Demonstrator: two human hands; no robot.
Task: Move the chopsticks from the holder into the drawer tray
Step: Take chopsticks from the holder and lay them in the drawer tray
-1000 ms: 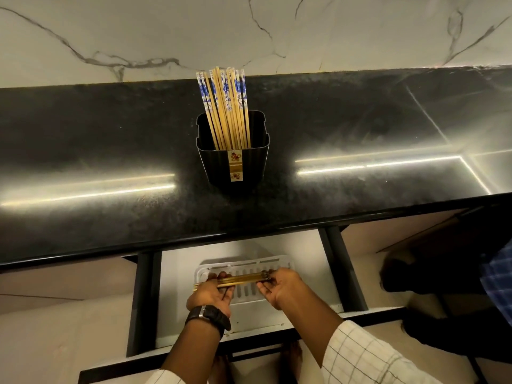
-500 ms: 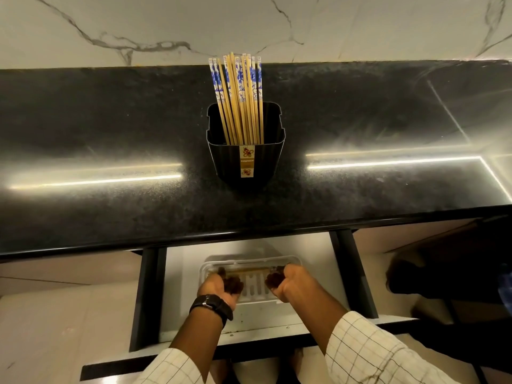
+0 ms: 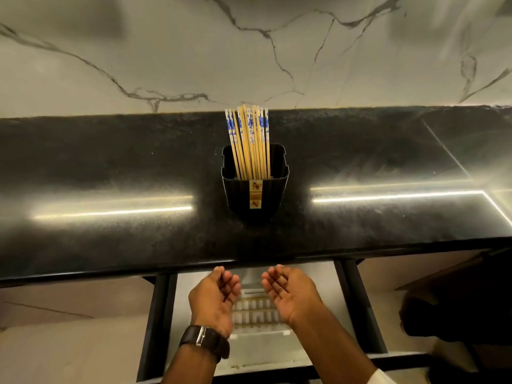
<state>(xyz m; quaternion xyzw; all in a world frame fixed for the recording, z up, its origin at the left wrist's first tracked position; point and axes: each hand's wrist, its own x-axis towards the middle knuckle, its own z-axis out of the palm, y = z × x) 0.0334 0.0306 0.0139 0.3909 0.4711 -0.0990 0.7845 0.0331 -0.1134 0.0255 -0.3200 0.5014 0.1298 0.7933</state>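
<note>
Several wooden chopsticks (image 3: 250,142) with blue-and-white tops stand upright in a black holder (image 3: 255,187) in the middle of the black counter. Below the counter edge an open drawer holds a white slotted tray (image 3: 255,309) with chopsticks (image 3: 253,325) lying across its near end. My left hand (image 3: 214,296), with a dark watch on the wrist, and my right hand (image 3: 291,292) hover above the tray, palms facing each other, fingers apart, both empty.
The black counter (image 3: 110,176) runs the full width, backed by a marble wall (image 3: 166,51). The front edge of the counter overhangs the back of the drawer (image 3: 327,300). Dark drawer rails stand on either side. A dark shape lies on the floor at right (image 3: 432,317).
Both hands set the bundle of chopsticks down in the tray, let go and rose toward the counter edge, now open. The view has tilted upward.
</note>
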